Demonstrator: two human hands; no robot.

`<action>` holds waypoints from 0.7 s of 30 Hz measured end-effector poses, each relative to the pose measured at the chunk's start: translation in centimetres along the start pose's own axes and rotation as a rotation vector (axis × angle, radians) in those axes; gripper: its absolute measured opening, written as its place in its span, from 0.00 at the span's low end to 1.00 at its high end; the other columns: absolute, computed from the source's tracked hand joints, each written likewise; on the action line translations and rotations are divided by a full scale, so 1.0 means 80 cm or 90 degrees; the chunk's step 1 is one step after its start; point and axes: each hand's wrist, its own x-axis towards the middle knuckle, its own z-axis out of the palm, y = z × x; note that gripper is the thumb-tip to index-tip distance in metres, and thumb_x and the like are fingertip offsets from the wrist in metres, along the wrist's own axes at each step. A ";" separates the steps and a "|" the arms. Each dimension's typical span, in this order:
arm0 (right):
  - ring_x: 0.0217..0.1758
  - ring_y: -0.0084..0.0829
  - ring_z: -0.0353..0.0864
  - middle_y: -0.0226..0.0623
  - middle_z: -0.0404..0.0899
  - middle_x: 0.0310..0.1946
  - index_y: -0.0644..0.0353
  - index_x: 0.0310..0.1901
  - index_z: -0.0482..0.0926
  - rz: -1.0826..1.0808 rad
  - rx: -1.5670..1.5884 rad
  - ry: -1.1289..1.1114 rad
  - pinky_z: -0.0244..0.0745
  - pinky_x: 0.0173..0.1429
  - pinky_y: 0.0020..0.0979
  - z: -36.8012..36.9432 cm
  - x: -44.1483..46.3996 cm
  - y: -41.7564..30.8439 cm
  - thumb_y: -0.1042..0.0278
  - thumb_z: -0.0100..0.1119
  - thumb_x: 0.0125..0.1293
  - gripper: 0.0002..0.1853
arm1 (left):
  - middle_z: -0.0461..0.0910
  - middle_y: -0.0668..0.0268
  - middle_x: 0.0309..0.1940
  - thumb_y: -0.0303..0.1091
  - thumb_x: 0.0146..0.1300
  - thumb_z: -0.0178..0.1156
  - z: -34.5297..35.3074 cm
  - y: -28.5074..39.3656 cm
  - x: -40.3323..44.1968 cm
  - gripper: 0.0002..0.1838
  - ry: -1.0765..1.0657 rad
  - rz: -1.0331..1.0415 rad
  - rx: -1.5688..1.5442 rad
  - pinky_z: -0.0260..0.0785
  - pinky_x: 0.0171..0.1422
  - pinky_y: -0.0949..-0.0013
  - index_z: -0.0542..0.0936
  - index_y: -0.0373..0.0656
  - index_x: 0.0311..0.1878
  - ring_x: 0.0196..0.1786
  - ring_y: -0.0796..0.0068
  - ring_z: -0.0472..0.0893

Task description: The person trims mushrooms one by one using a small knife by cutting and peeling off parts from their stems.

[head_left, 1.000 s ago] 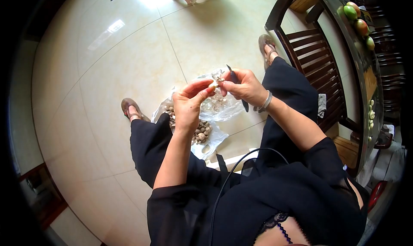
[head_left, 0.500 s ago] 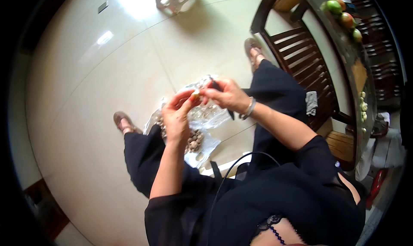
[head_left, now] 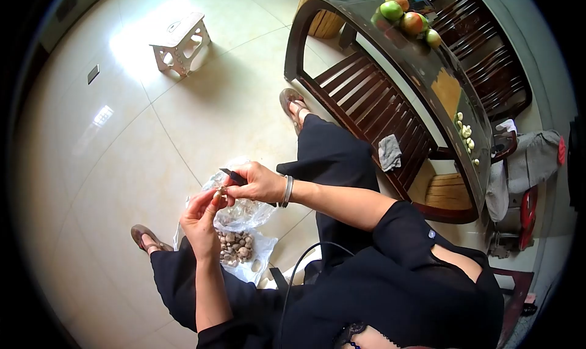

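Observation:
My left hand (head_left: pixel 201 219) is closed, pinching a small pale piece (head_left: pixel 218 192) that looks like a garlic clove between thumb and fingertips. Against it, my right hand (head_left: pixel 259 183) touches the clove with its thumb and fingertips. A small black-handled knife (head_left: pixel 235 177) is gripped in the right hand, its short blade pointing up and left. Below the hands, a clear plastic bag (head_left: pixel 247 214) holds papery scraps. Several brownish round bulbs (head_left: pixel 235 246) lie beside it on a white plastic bag (head_left: pixel 264 249), partly hidden by my left wrist.
A dark wooden bench (head_left: pixel 372 95) stands right, with a grey cloth (head_left: pixel 389 153) on it. Several peeled white cloves (head_left: pixel 466 132) and green-red fruits (head_left: pixel 412 23) lie on the dark table (head_left: pixel 366 13). A folding stool (head_left: pixel 178 36) stands on the tiled floor (head_left: pixel 122 178).
The view has shifted, so the stool, bench and table show more fully. Both hands stay together at the clove, and the knife remains in my right hand.

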 end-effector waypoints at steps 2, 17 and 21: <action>0.25 0.22 0.77 0.37 0.78 0.21 0.68 0.29 0.75 -0.010 0.007 0.022 0.71 0.31 0.23 0.002 0.000 0.001 0.72 0.54 0.53 0.07 | 0.78 0.62 0.33 0.24 0.55 0.56 -0.001 -0.003 -0.001 0.09 0.018 0.011 0.020 0.70 0.43 0.75 0.76 0.32 0.40 0.35 0.75 0.78; 0.24 0.20 0.75 0.34 0.76 0.20 0.67 0.31 0.73 0.048 0.042 0.069 0.71 0.31 0.22 0.009 -0.002 -0.002 0.71 0.54 0.54 0.07 | 0.78 0.60 0.36 0.26 0.58 0.54 0.005 -0.015 -0.004 0.11 0.056 -0.028 -0.066 0.72 0.42 0.73 0.75 0.32 0.43 0.35 0.74 0.78; 0.24 0.19 0.75 0.33 0.76 0.20 0.67 0.31 0.73 0.042 0.039 0.087 0.71 0.31 0.22 0.010 -0.001 0.003 0.71 0.54 0.54 0.07 | 0.77 0.60 0.39 0.27 0.59 0.52 -0.001 -0.017 -0.002 0.13 0.037 -0.058 -0.132 0.72 0.43 0.74 0.73 0.32 0.46 0.37 0.74 0.78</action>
